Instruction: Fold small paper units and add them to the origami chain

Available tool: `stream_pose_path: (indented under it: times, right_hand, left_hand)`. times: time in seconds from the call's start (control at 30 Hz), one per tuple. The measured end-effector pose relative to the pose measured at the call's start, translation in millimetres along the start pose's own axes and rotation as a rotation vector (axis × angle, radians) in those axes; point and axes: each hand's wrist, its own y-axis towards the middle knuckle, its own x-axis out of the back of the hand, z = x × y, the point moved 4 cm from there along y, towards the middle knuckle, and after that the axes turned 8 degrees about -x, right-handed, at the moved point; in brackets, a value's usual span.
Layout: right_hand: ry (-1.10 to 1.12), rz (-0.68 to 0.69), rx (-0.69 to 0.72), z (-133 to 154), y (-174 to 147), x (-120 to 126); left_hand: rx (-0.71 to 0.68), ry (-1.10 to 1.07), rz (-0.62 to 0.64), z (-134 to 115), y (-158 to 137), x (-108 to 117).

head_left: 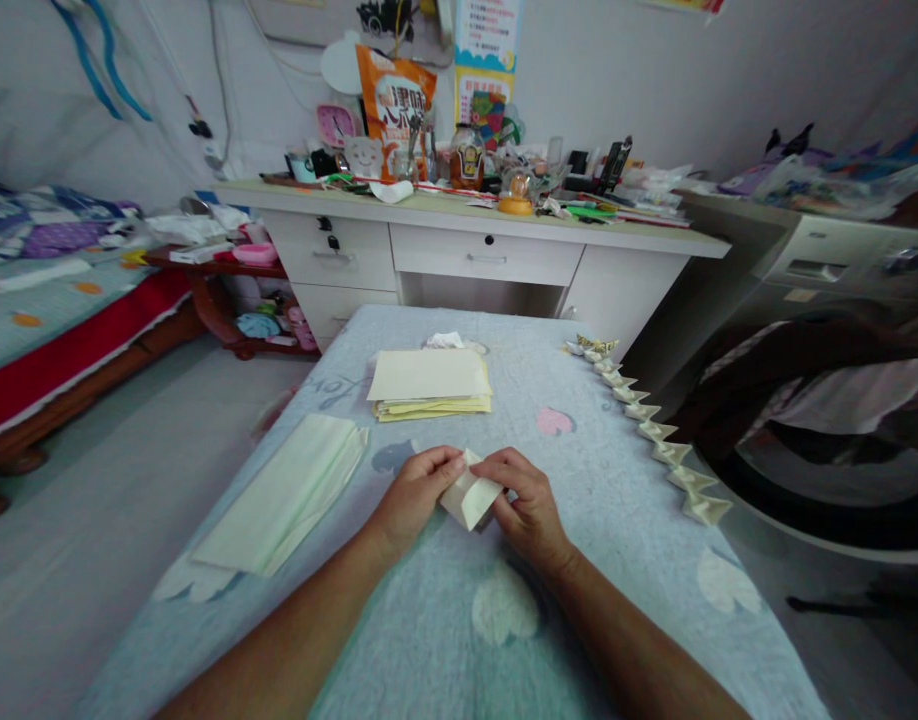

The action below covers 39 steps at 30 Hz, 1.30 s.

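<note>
A small folded piece of cream paper is held between both hands over the middle of the cloth-covered table. My left hand pinches its left upper edge with thumb and fingers. On the other side, my right hand grips the right edge, some of its fingers hidden behind the paper. Beyond the hands lies a stack of cream and yellow paper sheets. Larger pale folded sheets rest to the left. Along the table's right edge runs a row of several folded paper boats.
The table wears a light blue cloth with heart prints. Behind it stands a white desk crowded with a snack bag, a jar and other items. A washing machine is at the right, a bed at the left.
</note>
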Motion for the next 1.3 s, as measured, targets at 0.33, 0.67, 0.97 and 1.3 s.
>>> stream_pose_path:
  times: [0.33,0.67,0.97,1.3]
  right_hand:
    - [0.165,0.065,-0.361,-16,-2,0]
    - [0.128,0.154,-0.393,-22,-3,-10]
    - [0.163,0.17,-0.383,-20,-2,-11]
    - [0.237,0.199,-0.445,-21,-2,-11]
  left_hand:
    - [-0.104,0.132,-0.084,-8,2,7]
    - [-0.127,0.17,-0.107,-14,-1,6]
    - [-0.112,0.115,-0.12,-15,-2,7]
    - [-0.099,0.09,-0.1,-13,0,6]
